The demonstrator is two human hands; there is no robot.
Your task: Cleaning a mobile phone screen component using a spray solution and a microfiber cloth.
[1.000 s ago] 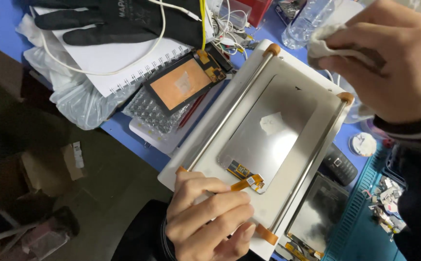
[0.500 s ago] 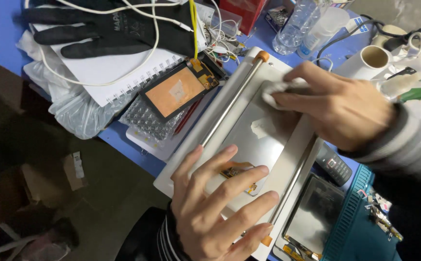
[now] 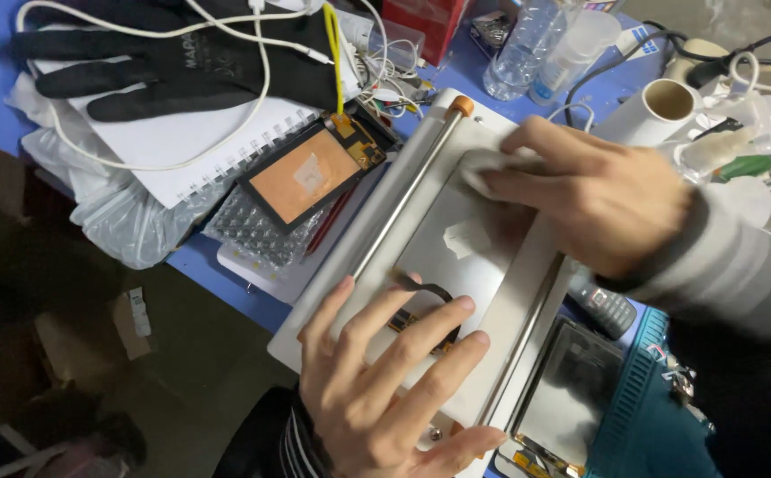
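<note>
Left hand (image 3: 385, 381) comes in from six o'clock, spread wide and flat, fingers fanned toward one o'clock, palm pressing down on the silver plate (image 3: 456, 257) that lies in the white machine (image 3: 332, 296). It grips nothing; the fingertips pin the dark flex cable (image 3: 430, 292) at the plate's near end. Right hand (image 3: 598, 199) reaches in from three o'clock, grey striped sleeve (image 3: 722, 274) trailing behind it, fingers bunched and curled over a white cloth (image 3: 487, 164), pressing that cloth onto the plate's far corner, up at twelve o'clock. The plate sits between two steel rails (image 3: 403, 199), the far rail end capped in orange (image 3: 462, 106). At ten o'clock from the machine, a black-framed screen with a copper back (image 3: 301, 177) rests on bubble wrap (image 3: 252, 235), just beside a spiral notebook (image 3: 164, 142) with a black glove (image 3: 173, 62) and a white cable (image 3: 137, 35) across it. At four o'clock, a dark display panel (image 3: 571, 389) lies on a teal mat (image 3: 633, 407). At twelve o'clock stand clear bottles (image 3: 527, 49); a paper roll (image 3: 651, 111) lies at one o'clock.
</note>
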